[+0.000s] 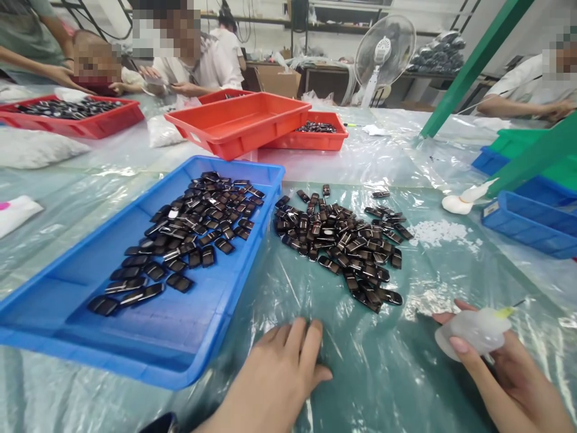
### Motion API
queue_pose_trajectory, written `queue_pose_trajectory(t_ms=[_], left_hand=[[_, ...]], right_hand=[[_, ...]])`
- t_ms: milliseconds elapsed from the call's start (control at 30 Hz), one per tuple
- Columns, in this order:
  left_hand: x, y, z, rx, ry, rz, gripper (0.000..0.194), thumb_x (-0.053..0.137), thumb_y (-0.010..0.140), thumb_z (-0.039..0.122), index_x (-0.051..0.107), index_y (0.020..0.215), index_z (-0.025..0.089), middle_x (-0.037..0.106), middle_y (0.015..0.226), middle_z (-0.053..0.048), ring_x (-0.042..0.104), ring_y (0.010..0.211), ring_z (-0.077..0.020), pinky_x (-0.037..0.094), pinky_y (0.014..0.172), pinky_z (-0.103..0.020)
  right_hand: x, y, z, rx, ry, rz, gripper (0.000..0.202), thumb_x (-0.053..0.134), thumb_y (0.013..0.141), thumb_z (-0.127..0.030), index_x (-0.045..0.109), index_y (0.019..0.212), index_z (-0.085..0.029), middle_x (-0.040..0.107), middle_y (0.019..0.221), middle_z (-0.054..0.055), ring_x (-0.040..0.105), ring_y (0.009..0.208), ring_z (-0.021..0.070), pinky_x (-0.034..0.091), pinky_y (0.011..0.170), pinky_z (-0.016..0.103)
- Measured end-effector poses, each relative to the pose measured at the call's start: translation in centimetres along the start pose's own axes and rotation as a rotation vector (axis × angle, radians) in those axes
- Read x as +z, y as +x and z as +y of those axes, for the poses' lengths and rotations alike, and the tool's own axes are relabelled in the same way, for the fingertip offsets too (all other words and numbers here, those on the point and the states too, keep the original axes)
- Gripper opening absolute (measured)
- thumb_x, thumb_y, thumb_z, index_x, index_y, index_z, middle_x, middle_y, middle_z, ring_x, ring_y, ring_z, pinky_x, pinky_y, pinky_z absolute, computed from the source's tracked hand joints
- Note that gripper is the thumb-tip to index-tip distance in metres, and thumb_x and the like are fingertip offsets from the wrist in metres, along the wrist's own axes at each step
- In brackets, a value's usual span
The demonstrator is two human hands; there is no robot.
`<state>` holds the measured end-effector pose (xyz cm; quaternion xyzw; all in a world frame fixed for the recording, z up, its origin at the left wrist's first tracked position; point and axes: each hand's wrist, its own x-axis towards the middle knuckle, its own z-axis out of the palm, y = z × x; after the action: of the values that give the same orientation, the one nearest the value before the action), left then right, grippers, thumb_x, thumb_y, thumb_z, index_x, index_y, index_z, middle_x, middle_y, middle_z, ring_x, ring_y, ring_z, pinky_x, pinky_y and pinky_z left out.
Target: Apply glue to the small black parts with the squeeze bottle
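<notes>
My right hand [518, 373] is closed round a small translucent squeeze bottle [473, 332] with a yellow-green needle tip, tilted to the right above the table. Palm down on the plastic-covered table, my left hand [283, 367] has its fingers stretched forward and the thumb apart; nothing shows in it. Beyond it lies a loose pile of small glossy dark car-shaped pieces [342, 237]. More such pieces [193, 225] fill part of the blue tray [148, 337] to the left. A patch of small white bits [444, 234] lies right of the pile.
Red trays [243, 123] stand behind the blue tray, and another red tray [99, 123] holds dark pieces at far left. Blue bins [532, 225] and a green post [478, 69] are on the right. A white bottle [460, 204] lies nearby. Other people sit across the table.
</notes>
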<state>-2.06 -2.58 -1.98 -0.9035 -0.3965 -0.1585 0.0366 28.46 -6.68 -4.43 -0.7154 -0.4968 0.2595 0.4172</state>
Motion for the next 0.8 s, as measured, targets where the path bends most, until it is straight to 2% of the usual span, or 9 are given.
queue_pose_trajectory(t_ms=[67,100,200,267,300,500,600,667,800], left_hand=[[0.1,-0.3,-0.2,-0.037,-0.010,0.003,0.012,0.051,0.101,0.021,0.055,0.106,0.011,0.064,0.076,-0.004,0.057,0.051,-0.0169,0.038,0.044,-0.028],[0.2,-0.4,-0.3,-0.036,-0.023,0.009,0.008,0.051,0.101,0.020,0.054,0.101,0.013,0.063,0.074,-0.003,0.056,0.049,-0.0160,0.037,0.043,-0.027],[0.3,-0.1,-0.2,-0.013,-0.077,0.044,0.020,0.041,0.104,0.015,0.051,0.086,0.019,0.060,0.070,-0.001,0.058,0.053,-0.0179,0.040,0.046,-0.028],[0.1,0.3,-0.1,-0.014,-0.119,0.059,0.030,0.031,0.106,0.014,0.049,0.083,0.020,0.060,0.069,-0.002,0.060,0.055,-0.0197,0.041,0.047,-0.029],[0.0,0.5,0.0,-0.022,-0.143,0.060,0.032,0.027,0.107,0.014,0.049,0.084,0.020,0.060,0.068,-0.002,0.059,0.054,-0.0195,0.041,0.046,-0.029],[-0.8,1.1,0.7,-0.054,-0.316,0.015,0.032,0.025,0.106,0.016,0.054,0.094,0.016,0.065,0.072,-0.005,0.063,0.059,-0.0175,0.047,0.050,-0.027],[-1.0,1.2,1.1,-0.069,-0.391,-0.037,0.032,0.032,0.103,0.017,0.054,0.080,0.019,0.062,0.066,-0.003,0.058,0.053,-0.0170,0.043,0.048,-0.028],[-0.9,1.2,1.2,-0.096,-0.415,-0.063,0.034,0.035,0.101,0.019,0.052,0.071,0.020,0.054,0.054,0.000,0.050,0.044,-0.0154,0.036,0.043,-0.028],[-1.1,1.3,1.1,-0.154,-0.417,-0.073,0.037,0.034,0.106,0.025,0.054,0.075,0.019,0.055,0.053,0.000,0.050,0.041,-0.0153,0.034,0.040,-0.028]], right_hand=[[-0.1,0.0,0.0,-0.019,-0.020,0.004,0.042,0.066,0.086,-0.059,0.066,0.120,-0.033,0.065,0.134,0.002,0.047,0.138,0.0300,0.023,0.122,0.044],[-0.2,0.1,0.1,-0.026,-0.035,0.002,0.043,0.067,0.086,-0.059,0.066,0.121,-0.033,0.066,0.134,0.002,0.050,0.135,0.0300,0.032,0.118,0.042],[-0.5,0.3,0.2,-0.046,-0.070,-0.009,0.049,0.068,0.085,-0.057,0.066,0.125,-0.030,0.067,0.133,0.003,0.060,0.125,0.0309,0.060,0.081,0.028],[-0.5,0.4,0.2,-0.050,-0.079,-0.005,0.054,0.069,0.084,-0.057,0.065,0.130,-0.030,0.068,0.133,0.004,0.064,0.120,0.0326,0.059,0.056,0.024],[-0.4,0.5,0.2,-0.052,-0.078,0.004,0.055,0.070,0.083,-0.057,0.065,0.130,-0.030,0.068,0.133,0.004,0.065,0.118,0.0335,0.058,0.052,0.024],[-0.3,0.6,0.0,-0.104,-0.073,0.022,0.049,0.070,0.083,-0.056,0.071,0.122,-0.028,0.068,0.132,0.006,0.069,0.111,0.0346,0.060,0.054,0.027],[-0.6,0.8,0.3,-0.140,-0.083,0.010,0.047,0.070,0.083,-0.053,0.070,0.122,-0.026,0.068,0.132,0.007,0.069,0.111,0.0332,0.059,0.050,0.024],[-0.6,0.7,0.5,-0.148,-0.074,0.012,0.044,0.071,0.084,-0.052,0.071,0.120,-0.026,0.069,0.130,0.007,0.068,0.112,0.0313,0.060,0.056,0.022],[0.0,-0.9,0.0,-0.097,0.160,0.128,0.041,0.074,0.082,-0.056,0.061,0.112,-0.030,0.078,0.090,0.003,0.076,0.079,0.0230,0.061,0.061,0.022]])
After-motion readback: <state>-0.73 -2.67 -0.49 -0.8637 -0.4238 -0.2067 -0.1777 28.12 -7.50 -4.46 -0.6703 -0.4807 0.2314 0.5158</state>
